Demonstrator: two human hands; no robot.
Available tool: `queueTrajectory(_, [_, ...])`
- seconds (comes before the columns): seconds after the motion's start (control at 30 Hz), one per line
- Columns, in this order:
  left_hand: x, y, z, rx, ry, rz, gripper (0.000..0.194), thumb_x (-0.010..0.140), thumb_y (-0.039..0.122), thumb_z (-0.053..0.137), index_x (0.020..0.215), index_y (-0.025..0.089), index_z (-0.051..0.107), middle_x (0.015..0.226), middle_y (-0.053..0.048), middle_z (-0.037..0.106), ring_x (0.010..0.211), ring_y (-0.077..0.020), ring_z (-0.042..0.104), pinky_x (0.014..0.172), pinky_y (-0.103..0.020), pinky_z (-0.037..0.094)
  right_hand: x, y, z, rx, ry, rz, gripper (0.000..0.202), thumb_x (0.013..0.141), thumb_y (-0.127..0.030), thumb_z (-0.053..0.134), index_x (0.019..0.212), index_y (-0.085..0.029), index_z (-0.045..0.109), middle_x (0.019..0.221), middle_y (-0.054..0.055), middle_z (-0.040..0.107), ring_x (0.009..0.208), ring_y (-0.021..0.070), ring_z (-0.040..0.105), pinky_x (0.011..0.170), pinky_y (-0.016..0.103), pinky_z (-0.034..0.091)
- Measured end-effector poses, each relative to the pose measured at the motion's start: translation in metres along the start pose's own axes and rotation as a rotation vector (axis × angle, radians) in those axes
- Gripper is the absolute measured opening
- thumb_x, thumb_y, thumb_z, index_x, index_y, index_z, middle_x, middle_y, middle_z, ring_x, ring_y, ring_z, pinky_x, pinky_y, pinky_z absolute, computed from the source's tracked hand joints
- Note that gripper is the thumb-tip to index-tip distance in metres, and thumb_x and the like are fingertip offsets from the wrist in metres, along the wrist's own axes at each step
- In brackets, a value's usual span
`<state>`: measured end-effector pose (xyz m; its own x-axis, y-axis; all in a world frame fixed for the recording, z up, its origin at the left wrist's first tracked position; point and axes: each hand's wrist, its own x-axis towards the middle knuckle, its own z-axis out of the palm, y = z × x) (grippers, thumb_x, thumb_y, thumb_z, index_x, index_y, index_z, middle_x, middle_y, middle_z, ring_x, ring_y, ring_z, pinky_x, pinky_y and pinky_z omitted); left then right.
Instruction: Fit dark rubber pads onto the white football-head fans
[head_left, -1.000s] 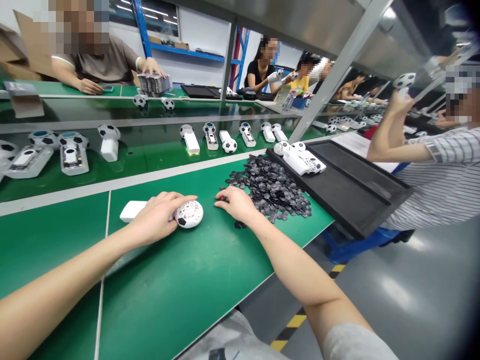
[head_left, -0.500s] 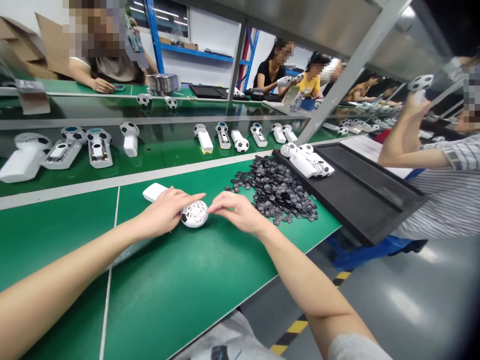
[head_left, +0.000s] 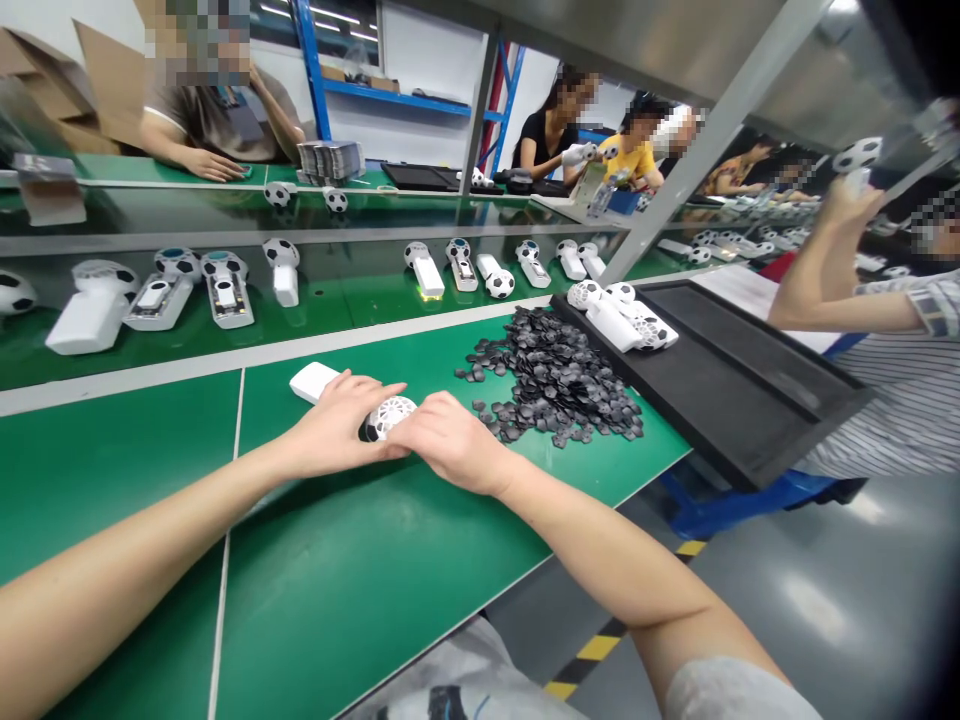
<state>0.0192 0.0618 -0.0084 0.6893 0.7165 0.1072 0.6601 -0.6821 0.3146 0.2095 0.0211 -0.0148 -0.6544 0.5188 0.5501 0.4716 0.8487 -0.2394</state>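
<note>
A white device with a football-shaped head [head_left: 391, 411] lies on the green table [head_left: 322, 580], its white handle [head_left: 312, 381] pointing to the upper left. My left hand [head_left: 337, 425] is wrapped over the device where handle and ball meet. From the right, my right hand [head_left: 450, 440] touches the ball's lower right side with its fingers pressed together; whatever they may pinch is hidden. The ball shows a white lattice, with black at its left side. To the right of my hands is a heap of small black pieces [head_left: 562, 380].
A black tray [head_left: 735, 370] holding several white devices [head_left: 615, 320] stands at the table's right. Behind the table, more devices [head_left: 285, 272] line a green conveyor [head_left: 337, 320]. A co-worker's arm [head_left: 814, 250] lifts a device at right.
My right hand has moved left and down onto the ball. My left fingers now reach round its lower side. Devices on the conveyor appear shifted right, and another ball shows at the left edge.
</note>
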Motion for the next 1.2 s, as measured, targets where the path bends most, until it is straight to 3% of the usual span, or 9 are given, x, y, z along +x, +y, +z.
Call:
queueTrajectory(0.1, [-0.001,0.002,0.003,-0.004,0.02,-0.013,0.071,0.072,0.064,0.05,0.125,0.018,0.045,0.111,-0.01,0.055,0.107,-0.0274,0.045,0.101,-0.05,0.02,-0.002,0.007,0.002,0.171,0.077,0.212,0.012,0.083,-0.028,0.054,0.092,-0.021,0.055,0.094,0.005,0.062,0.095,0.016,0.054,0.084,0.031,0.04])
queueTrajectory(0.17, [-0.001,0.004,0.003,-0.015,0.021,-0.02,0.068,0.071,0.062,0.053,0.123,0.02,0.046,0.108,-0.008,0.056,0.106,-0.0271,0.045,0.101,-0.05,0.02,-0.005,0.012,0.006,0.268,0.126,0.351,0.028,0.074,-0.033,0.064,0.098,-0.021,0.053,0.106,0.007,0.056,0.104,0.0187,0.05,0.086,0.033,0.042])
queueTrajectory(0.33, [0.001,0.008,0.0,-0.049,0.036,-0.049,0.058,0.069,0.055,0.058,0.114,0.018,0.053,0.1,-0.007,0.059,0.098,-0.0265,0.047,0.095,-0.048,0.029,-0.004,0.015,0.009,0.48,0.044,0.489,0.042,0.076,-0.031,0.061,0.113,-0.02,0.046,0.116,0.008,0.053,0.103,0.0163,0.053,0.077,0.028,0.047])
queueTrajectory(0.43, [-0.001,0.007,0.0,-0.055,0.001,-0.023,0.059,0.07,0.055,0.058,0.117,0.019,0.05,0.103,-0.007,0.057,0.101,-0.0267,0.047,0.098,-0.05,0.026,-0.005,0.023,-0.005,0.338,-0.003,0.548,0.026,0.079,-0.035,0.056,0.1,-0.019,0.054,0.102,0.005,0.058,0.091,0.0141,0.056,0.077,0.027,0.045])
queueTrajectory(0.63, [0.001,0.005,0.004,-0.04,0.038,-0.017,0.07,0.066,0.066,0.055,0.116,0.016,0.05,0.116,-0.012,0.053,0.115,-0.029,0.041,0.107,-0.052,0.01,-0.027,0.054,-0.039,-0.2,-0.21,0.995,0.027,0.065,-0.039,0.069,0.081,-0.019,0.059,0.09,0.007,0.06,0.076,0.0193,0.057,0.065,0.031,0.043])
queueTrajectory(0.83, [-0.004,0.015,-0.001,-0.077,-0.175,-0.05,0.066,0.076,0.055,0.051,0.132,0.023,0.033,0.141,-0.01,0.03,0.133,-0.0351,0.01,0.103,-0.059,0.015,-0.034,0.059,-0.036,0.001,-0.248,0.966,0.006,0.071,-0.014,0.061,0.072,-0.02,0.058,0.066,-0.001,0.062,0.057,0.0108,0.057,0.057,0.023,0.04])
queueTrajectory(0.97, [-0.013,0.022,0.013,-0.137,-0.028,-0.17,0.067,0.076,0.054,0.051,0.13,0.02,0.031,0.146,-0.012,0.015,0.133,-0.0352,0.002,0.102,-0.058,0.022,-0.031,0.057,-0.034,0.005,-0.242,0.928,0.007,0.07,-0.013,0.06,0.072,-0.02,0.057,0.068,-0.001,0.061,0.056,0.01,0.055,0.057,0.023,0.04])
queueTrajectory(1.07, [-0.013,0.018,0.017,-0.209,-0.029,-0.092,0.058,0.077,0.047,0.053,0.125,0.02,0.035,0.145,-0.012,0.019,0.134,-0.0328,-0.001,0.103,-0.056,0.021,-0.03,0.054,-0.034,0.055,-0.201,0.853,0.009,0.07,-0.013,0.059,0.073,-0.019,0.055,0.065,-0.003,0.058,0.058,0.0097,0.054,0.058,0.022,0.04])
queueTrajectory(1.2, [-0.008,0.006,0.004,-0.284,-0.168,0.06,0.054,0.078,0.038,0.054,0.125,0.023,0.034,0.146,-0.007,0.017,0.135,-0.028,-0.002,0.107,-0.052,0.017,-0.027,0.046,-0.027,0.313,-0.077,0.766,0.008,0.074,-0.017,0.053,0.082,-0.02,0.053,0.063,-0.004,0.055,0.059,0.0095,0.055,0.059,0.022,0.044])
